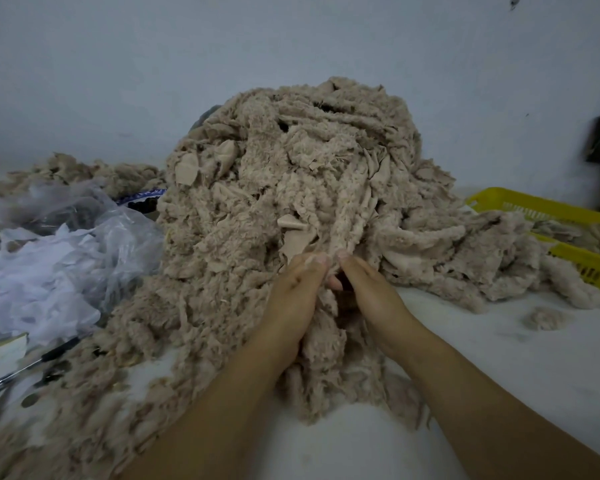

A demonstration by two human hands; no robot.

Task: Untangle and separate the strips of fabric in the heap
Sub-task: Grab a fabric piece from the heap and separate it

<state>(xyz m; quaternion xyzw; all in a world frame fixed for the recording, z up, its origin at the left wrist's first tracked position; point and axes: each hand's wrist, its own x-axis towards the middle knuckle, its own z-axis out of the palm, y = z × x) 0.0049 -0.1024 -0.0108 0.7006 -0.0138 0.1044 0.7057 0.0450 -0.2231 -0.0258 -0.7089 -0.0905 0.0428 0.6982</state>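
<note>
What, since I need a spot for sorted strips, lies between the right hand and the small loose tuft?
Only bare white table between right hand and tuft, head view.

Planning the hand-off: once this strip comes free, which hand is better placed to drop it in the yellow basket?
Probably the right hand: both pinch the strip, but the yellow basket lies on its side, and the left hand would have to cross over.

a plain pale grey-blue wall (222,39) rises behind a white work surface (520,368) in dim, even light, with a small dark mark (515,1) high on its right.
</note>
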